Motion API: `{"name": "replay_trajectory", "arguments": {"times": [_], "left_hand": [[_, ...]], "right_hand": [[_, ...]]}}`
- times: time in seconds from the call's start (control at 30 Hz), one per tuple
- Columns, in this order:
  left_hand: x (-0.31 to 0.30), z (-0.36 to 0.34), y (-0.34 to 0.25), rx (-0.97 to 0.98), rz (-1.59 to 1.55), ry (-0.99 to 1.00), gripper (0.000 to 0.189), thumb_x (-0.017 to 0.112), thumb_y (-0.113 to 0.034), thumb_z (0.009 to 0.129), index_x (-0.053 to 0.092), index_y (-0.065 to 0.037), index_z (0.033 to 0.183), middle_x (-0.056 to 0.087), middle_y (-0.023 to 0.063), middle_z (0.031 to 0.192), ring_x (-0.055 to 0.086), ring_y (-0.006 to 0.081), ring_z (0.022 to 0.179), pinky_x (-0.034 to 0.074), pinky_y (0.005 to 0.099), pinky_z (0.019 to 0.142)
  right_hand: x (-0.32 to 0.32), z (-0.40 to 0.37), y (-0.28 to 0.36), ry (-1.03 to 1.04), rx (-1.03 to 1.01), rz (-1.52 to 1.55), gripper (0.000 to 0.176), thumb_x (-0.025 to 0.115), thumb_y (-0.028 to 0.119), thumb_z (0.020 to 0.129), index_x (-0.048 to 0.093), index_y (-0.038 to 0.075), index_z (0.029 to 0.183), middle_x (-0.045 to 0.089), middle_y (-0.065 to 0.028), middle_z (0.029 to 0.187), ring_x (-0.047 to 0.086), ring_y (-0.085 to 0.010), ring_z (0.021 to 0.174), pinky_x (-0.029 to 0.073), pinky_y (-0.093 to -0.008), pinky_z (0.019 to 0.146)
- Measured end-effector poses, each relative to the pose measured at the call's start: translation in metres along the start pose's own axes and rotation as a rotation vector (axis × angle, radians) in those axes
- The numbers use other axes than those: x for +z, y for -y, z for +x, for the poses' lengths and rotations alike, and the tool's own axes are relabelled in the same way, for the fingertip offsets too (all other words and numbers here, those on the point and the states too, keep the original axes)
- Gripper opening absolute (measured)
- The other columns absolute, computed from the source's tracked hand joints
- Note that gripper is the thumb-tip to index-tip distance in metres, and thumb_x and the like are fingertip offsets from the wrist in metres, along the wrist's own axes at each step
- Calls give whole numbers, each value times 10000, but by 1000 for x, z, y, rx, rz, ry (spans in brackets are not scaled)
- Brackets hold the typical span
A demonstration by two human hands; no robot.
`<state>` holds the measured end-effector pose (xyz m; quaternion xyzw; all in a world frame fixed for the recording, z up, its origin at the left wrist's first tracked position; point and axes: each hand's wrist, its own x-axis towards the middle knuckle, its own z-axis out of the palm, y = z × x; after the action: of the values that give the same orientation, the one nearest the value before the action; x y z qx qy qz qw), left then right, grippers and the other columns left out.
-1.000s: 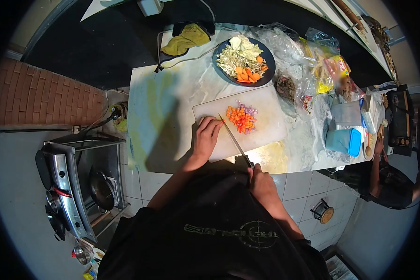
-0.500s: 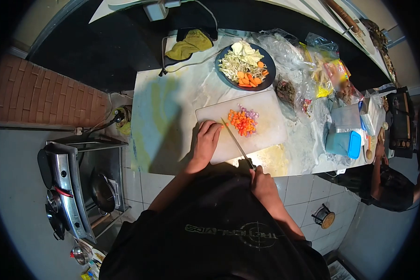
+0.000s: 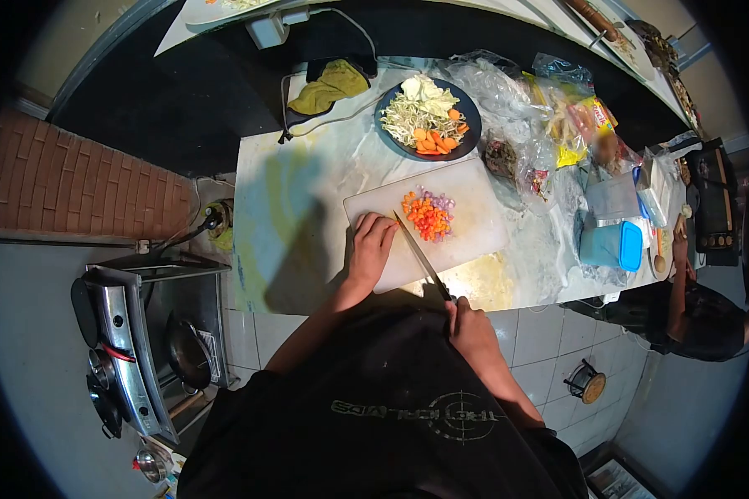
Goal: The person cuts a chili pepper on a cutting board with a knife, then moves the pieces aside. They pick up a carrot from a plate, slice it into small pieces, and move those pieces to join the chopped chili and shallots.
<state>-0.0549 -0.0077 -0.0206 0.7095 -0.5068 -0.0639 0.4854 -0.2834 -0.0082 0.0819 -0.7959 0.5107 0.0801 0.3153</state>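
Note:
A white cutting board (image 3: 483, 195) lies on the marble-patterned table, with a heap of diced orange-red vegetable (image 3: 429, 219) beside chopped purple shallot or onion (image 3: 443, 202). My left hand (image 3: 369, 249) rests on the board's left part, fingers bent together over a small orange vegetable piece, mostly hidden by the fingertips. My right hand (image 3: 473, 329) is closed around the dark handle of a kitchen knife (image 3: 422, 257) at the table's near edge. The blade slants up and left across the board, its tip close to my left fingertips and the diced heap.
Behind the board stands a dark plate (image 3: 387, 137) of cabbage, bean sprouts and carrot slices. Plastic bags (image 3: 508, 91) and a blue-lidded container (image 3: 612, 246) lie to the right. A green cloth (image 3: 333, 86) is at the back. Another person (image 3: 682, 320) stands at right; a gas stove (image 3: 121, 333) at left.
The whole view has shifted slightly. Both hands keep nearly the same place, with the knife still beside my left fingertips.

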Motion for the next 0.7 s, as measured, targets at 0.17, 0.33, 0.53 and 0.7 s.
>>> {"name": "replay_trajectory", "arguments": {"times": [0.17, 0.33, 0.53, 0.7], "left_hand": [[0, 0, 0, -10, -27, 14, 58, 669, -22, 843, 651, -1, 895, 604, 127, 878, 565, 333, 871, 469, 424, 767], [0, 0, 1, -17, -37, 16, 40, 646, -12, 852, 648, 6, 888, 601, 131, 875, 564, 338, 869, 467, 424, 763], [1, 0, 2, -23, -48, 26, 35, 632, -12, 860, 645, 10, 884, 596, 138, 884, 560, 346, 871, 460, 432, 766], [-5, 2, -3, -26, -23, 37, 49, 657, -35, 859, 642, 2, 886, 594, 135, 887, 560, 349, 874, 458, 438, 766]], "right_hand": [[-1, 0, 2, 15, 19, -10, 379, 435, 322, 1034, 547, -32, 959, 625, -333, 728, 630, -518, 713, 507, -589, 633], [2, 7, 4, 57, 36, -25, 374, 429, 332, 1034, 546, -20, 986, 638, -337, 780, 637, -520, 756, 517, -588, 674], [5, 17, 8, 65, 72, -55, 377, 430, 352, 1031, 535, -9, 1004, 654, -319, 803, 646, -516, 790, 526, -578, 714], [9, 14, 6, 45, 71, -61, 370, 428, 347, 1032, 526, -8, 998, 647, -325, 783, 642, -521, 779, 522, -586, 698]]}}
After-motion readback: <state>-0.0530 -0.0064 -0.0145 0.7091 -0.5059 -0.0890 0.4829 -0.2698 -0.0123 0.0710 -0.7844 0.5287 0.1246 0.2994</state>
